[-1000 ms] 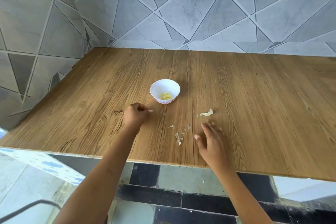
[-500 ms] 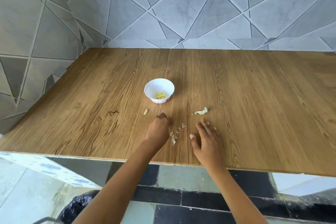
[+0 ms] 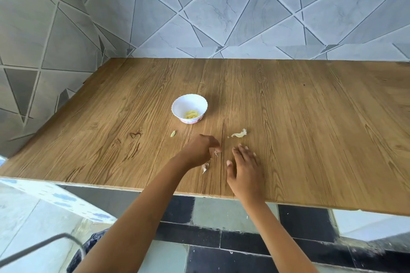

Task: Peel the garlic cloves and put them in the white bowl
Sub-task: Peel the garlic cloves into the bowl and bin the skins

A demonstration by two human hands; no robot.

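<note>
The white bowl (image 3: 178,106) stands mid-table with several peeled yellow garlic cloves (image 3: 191,114) inside. A small pale clove piece (image 3: 173,133) lies on the wood left of and below the bowl. My left hand (image 3: 198,150) hovers low over scattered garlic skin scraps (image 3: 205,167), its curled fingertips pinching a tiny white scrap. My right hand (image 3: 244,168) rests flat on the table beside it, fingers spread and holding nothing. A larger curl of garlic skin (image 3: 239,134) lies just beyond the right hand.
The wooden table (image 3: 310,128) meets grey tiled walls (image 3: 221,11) at the back and left. Its front edge (image 3: 199,194) runs under my wrists. Below are floor tiles, a dark bag (image 3: 88,248) and a metal bar (image 3: 44,242) at lower left.
My left hand let go of the small clove piece near the bowl and moved right and back to the skin scraps. My right hand has stayed flat in place.
</note>
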